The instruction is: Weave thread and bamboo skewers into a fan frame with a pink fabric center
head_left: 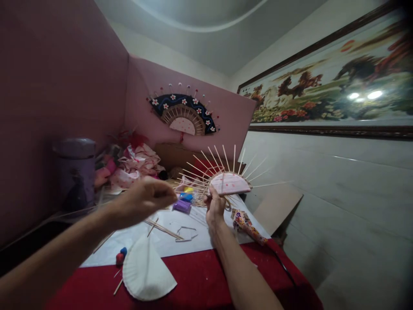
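Observation:
My right hand (216, 206) grips a handmade fan (229, 184) by its lower left edge. The fan has a pale, half-round centre with red dots, and thin wooden sticks spread from its rim. To the left, my left hand (148, 200) is raised over the table, its fingers pressed together. Whatever they may hold is hidden. A glue gun (243, 221) with a flowered pattern lies right of my right wrist. A folded white paper plate (146, 271) rests near the front.
Loose sticks (166, 229) lie on the white sheet, near blue (186, 197) and purple (182, 206) packets. Red and blue balls (120, 257) sit beside the paper plate. A purple canister (75, 172) stands left. Behind, a dark flowered fan (183, 113) hangs on a pink panel.

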Demonstrator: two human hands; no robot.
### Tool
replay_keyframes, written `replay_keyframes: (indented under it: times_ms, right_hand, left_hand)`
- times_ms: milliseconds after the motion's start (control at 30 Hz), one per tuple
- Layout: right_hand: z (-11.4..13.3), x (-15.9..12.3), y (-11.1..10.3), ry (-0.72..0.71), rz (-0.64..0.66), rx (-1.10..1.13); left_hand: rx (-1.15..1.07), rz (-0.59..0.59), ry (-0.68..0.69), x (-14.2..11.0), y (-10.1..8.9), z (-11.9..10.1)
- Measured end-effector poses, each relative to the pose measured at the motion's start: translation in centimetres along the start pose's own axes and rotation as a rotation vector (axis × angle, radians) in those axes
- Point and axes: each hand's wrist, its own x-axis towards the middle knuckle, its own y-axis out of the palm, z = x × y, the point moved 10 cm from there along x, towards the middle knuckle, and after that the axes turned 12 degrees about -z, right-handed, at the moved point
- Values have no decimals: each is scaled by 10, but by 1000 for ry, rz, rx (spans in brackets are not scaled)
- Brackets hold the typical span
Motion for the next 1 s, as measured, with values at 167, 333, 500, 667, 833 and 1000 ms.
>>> replay_keyframes:
  times_ms: [167,333,500,667,833,1000]
  right_hand:
    - [-7,-3,-5,60,-57,-21]
    - [-11,-8,5,148,32,73]
    - [-1,-11,12,74,80,88]
    - [16,-23,14,-168,83,-92]
    - [20,-45,13,-307,84,-192]
    - [10,-57,22,-296,211,-258]
  left_hand:
    - [-77,368,82,-57,84,-42]
    - [-138,640,-10,-103,152,-38]
    - [-251,582,-86,-88,161,-12]
    - [-408,-143,-366,-12,84,42]
    - [-912,-19,-790,-10,130,67]
    - [-1142,-170,-938,-8,141,73]
